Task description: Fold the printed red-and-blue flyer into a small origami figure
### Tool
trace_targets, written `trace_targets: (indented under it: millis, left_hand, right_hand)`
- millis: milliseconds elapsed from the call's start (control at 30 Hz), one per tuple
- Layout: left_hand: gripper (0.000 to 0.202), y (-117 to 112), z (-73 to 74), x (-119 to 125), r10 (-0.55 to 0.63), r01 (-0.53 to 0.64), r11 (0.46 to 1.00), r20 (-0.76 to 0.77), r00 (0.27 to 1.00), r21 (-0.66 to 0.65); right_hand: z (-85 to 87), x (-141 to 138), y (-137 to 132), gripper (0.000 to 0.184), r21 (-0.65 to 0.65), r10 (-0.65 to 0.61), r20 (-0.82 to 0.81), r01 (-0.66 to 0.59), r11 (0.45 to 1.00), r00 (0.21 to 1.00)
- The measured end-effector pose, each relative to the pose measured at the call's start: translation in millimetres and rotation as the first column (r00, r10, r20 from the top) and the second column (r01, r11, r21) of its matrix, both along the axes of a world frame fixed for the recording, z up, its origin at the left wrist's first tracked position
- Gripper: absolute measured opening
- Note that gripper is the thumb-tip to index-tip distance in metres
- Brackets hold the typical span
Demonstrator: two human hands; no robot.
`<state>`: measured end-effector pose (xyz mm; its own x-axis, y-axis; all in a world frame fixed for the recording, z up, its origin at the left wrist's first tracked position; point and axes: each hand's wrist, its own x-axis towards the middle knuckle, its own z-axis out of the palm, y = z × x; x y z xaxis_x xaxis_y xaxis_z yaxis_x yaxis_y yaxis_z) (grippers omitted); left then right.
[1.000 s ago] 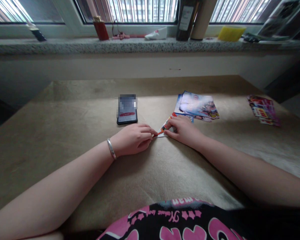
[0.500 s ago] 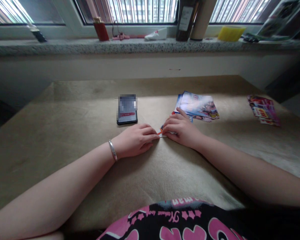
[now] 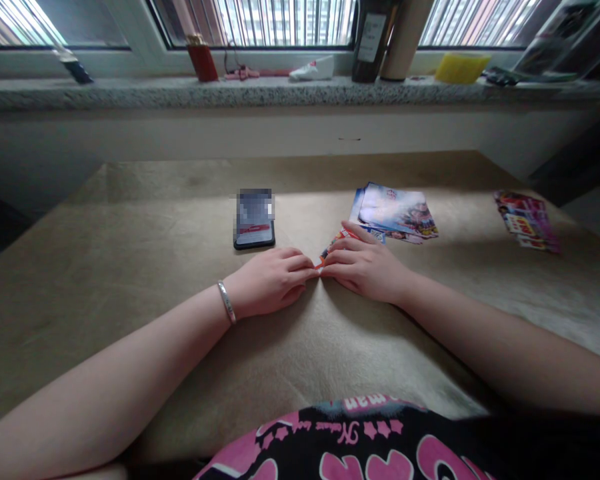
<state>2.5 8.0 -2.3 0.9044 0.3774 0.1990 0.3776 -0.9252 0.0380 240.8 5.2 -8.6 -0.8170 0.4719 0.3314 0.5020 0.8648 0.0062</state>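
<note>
A colourful printed paper [image 3: 336, 240], red, orange and blue with white lettering, lies on the table and narrows to a point at its left end. My left hand [image 3: 273, 279], with a silver bracelet on the wrist, has its fingertips closed together on that pointed end. My right hand [image 3: 367, 265] rests over the paper, covering much of it, its fingertips meeting those of the left at the tip. Just behind the right hand is a loose stack of glossy picture sheets [image 3: 400, 210]. A phone [image 3: 255, 227] lies beyond the left hand.
Red and purple packets or cards [image 3: 527, 223] lie fanned at the table's right side. Along the stone windowsill [image 3: 145, 95] stand a red container [image 3: 203, 60], a dark bottle [image 3: 369, 47], a yellow block [image 3: 463, 68] and a white tube [image 3: 313, 70].
My right hand has shifted slightly down and left, its fingertips now touching the paper's tip beside my left fingers. More of the paper's red lettering shows. My left hand has stayed put.
</note>
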Motion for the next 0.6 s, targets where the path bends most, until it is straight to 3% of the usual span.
trace_targets:
  millis: [267,600]
  left_hand:
    - [0.025,1.1,2.3,-0.8,-0.016,0.016,1.0,0.007,1.0,-0.024]
    - [0.025,1.8,-1.5,2.1,0.014,-0.014,1.0,0.003,1.0,-0.007]
  right_hand:
    - [-1.7,0.2,6.8,0.027,-0.045,0.027,0.019,-0.026,0.999,0.999]
    - [-6.3,0.3,7.7,0.023,0.022,0.07,-0.062,-0.069,0.997,0.996]
